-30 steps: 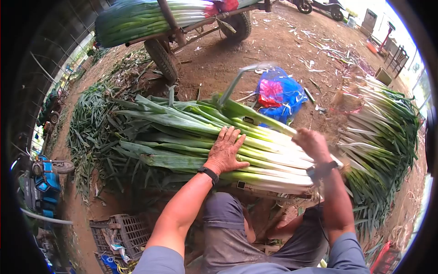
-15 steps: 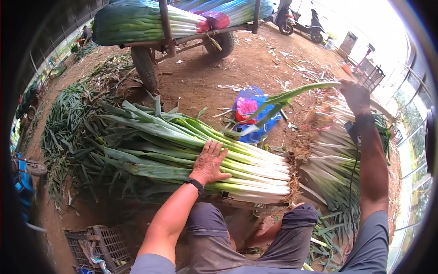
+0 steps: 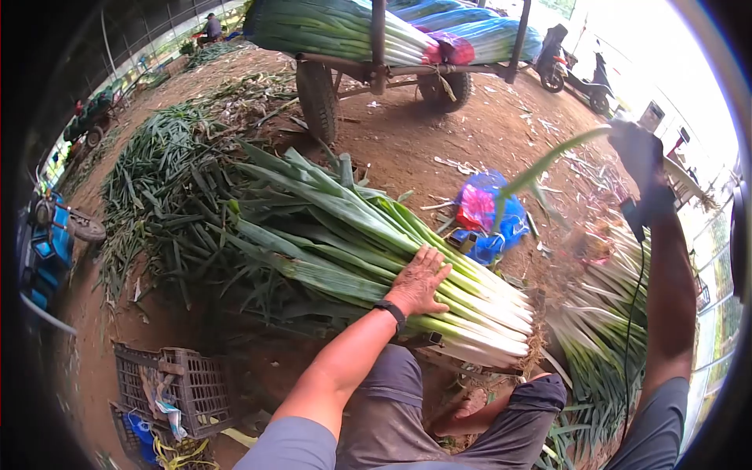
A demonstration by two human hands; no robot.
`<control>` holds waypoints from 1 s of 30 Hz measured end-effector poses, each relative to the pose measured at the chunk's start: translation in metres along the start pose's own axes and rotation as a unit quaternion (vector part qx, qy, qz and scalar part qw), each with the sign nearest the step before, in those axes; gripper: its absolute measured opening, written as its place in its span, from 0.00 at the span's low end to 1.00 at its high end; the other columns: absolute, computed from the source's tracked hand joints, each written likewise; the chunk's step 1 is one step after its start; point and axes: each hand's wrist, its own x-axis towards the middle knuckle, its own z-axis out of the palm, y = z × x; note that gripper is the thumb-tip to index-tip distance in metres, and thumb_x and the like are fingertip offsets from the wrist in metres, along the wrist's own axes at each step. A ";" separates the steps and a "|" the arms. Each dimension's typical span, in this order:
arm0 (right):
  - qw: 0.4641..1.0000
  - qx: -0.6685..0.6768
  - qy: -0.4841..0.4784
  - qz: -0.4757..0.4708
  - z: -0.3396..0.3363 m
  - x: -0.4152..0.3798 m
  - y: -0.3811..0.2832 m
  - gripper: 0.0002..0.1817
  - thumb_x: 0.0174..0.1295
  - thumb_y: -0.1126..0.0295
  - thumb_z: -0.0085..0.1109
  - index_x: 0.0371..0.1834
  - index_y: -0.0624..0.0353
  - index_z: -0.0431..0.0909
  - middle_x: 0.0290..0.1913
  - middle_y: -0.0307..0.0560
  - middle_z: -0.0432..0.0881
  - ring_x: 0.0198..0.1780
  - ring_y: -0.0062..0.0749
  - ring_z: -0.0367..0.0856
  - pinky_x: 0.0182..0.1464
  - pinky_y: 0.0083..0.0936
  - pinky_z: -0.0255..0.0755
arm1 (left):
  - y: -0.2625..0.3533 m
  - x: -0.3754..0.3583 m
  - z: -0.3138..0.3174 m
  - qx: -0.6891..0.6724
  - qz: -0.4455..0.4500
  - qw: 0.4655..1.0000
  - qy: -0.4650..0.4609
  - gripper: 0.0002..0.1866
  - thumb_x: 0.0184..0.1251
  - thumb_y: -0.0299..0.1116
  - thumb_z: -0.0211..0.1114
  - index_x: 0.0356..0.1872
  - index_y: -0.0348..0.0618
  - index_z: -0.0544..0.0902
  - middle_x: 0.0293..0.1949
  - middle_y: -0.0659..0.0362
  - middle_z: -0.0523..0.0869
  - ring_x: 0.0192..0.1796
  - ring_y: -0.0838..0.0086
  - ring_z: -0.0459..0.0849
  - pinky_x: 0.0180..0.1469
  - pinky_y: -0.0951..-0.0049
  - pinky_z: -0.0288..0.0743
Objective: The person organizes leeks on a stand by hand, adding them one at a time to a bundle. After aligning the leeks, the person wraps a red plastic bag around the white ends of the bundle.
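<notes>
My left hand (image 3: 421, 282) rests with spread fingers on a thick bundle of leeks (image 3: 470, 301), whose white root ends point right and green leaves fan out to the left. Raised at the upper right, my right hand (image 3: 638, 153) is closed around a single leek (image 3: 570, 149). Its green leaves hang to the left, and its rooted white end sticks out to the right; the hand is somewhat blurred. Below that hand lies a second pile of leeks (image 3: 607, 313) with roots toward the bundle. A blue net bag with a pink-red patch (image 3: 501, 223) sits on the soil behind the bundle.
A cart (image 3: 380, 74) loaded with bagged leeks stands ahead. Cut leaves (image 3: 168, 172) are heaped at the left. A black plastic crate (image 3: 196, 392) is at the lower left. Scooters (image 3: 599, 82) stand at the back right, and a person (image 3: 212, 28) is far left.
The view has swung, so the scene sits farther right and the crate shows more fully. My right hand still holds the leek, which has swung slightly. My left hand remains on the bundle.
</notes>
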 end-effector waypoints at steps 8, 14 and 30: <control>0.973 0.213 0.067 0.059 0.010 0.035 -0.151 0.19 0.67 0.47 0.68 0.60 0.33 0.87 0.45 0.43 0.92 0.45 0.44 0.91 0.49 0.42 0.80 | 0.000 -0.001 0.004 -0.007 0.001 0.999 0.038 0.53 0.52 0.70 0.71 0.74 0.42 0.75 0.75 0.45 0.70 0.81 0.51 0.60 0.86 0.50 0.40; 0.923 0.364 -0.121 0.023 0.057 -0.040 -0.277 0.17 0.68 0.48 0.66 0.56 0.37 0.87 0.36 0.45 0.90 0.40 0.44 0.90 0.44 0.41 0.81 | 0.002 -0.001 -0.002 0.008 0.001 1.000 0.021 0.52 0.54 0.71 0.69 0.73 0.43 0.75 0.75 0.45 0.70 0.81 0.51 0.59 0.86 0.50 0.40; 0.916 0.384 -0.107 -0.046 0.204 -0.280 -0.209 0.21 0.70 0.50 0.65 0.63 0.38 0.83 0.35 0.37 0.80 0.40 0.33 0.82 0.47 0.35 0.67 | 0.004 0.001 -0.008 0.017 0.008 0.999 0.041 0.51 0.50 0.69 0.73 0.72 0.47 0.77 0.72 0.47 0.73 0.79 0.52 0.64 0.85 0.47 0.44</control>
